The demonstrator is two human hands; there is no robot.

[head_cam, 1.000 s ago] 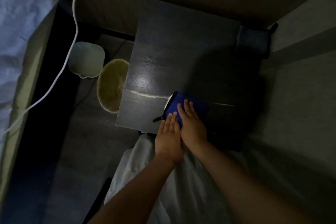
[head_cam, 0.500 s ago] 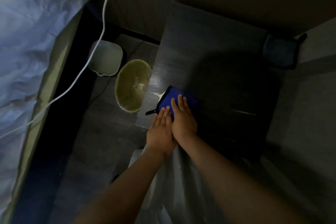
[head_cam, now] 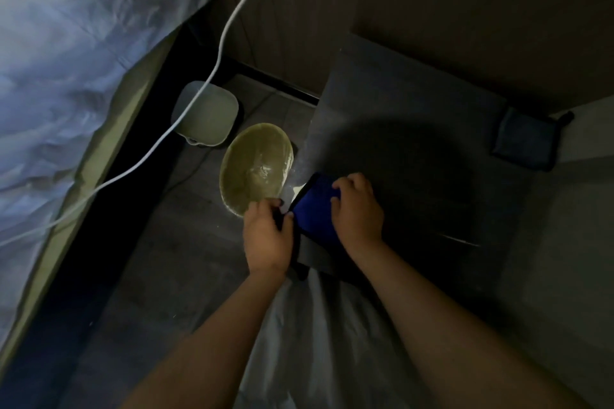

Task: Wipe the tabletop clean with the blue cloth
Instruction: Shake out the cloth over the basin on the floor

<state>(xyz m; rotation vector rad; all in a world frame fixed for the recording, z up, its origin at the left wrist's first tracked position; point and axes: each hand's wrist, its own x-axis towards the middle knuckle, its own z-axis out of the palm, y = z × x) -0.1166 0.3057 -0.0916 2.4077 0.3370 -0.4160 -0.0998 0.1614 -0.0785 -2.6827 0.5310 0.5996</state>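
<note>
The blue cloth [head_cam: 314, 207] lies folded at the near left edge of the dark tabletop [head_cam: 415, 129]. My right hand [head_cam: 358, 209] presses on the cloth's right side with fingers curled over its top. My left hand [head_cam: 267, 232] is just off the table's left edge and grips the cloth's dark left edge between thumb and fingers. A pale smear of dust [head_cam: 297, 188] shows at the table edge just beyond the cloth, and a thin light streak [head_cam: 460, 240] lies to the right.
A yellowish waste bin [head_cam: 255, 168] stands on the floor directly left of the table, with a pale square container [head_cam: 206, 118] behind it. A white cable [head_cam: 199, 90] hangs over them. A bed [head_cam: 66, 43] fills the left. A dark cloth [head_cam: 525, 143] hangs at the table's far right corner.
Both hands and the cloth slid left across the tabletop to its left edge. My left hand went off the table and took hold of the cloth's edge; the view also swung left.
</note>
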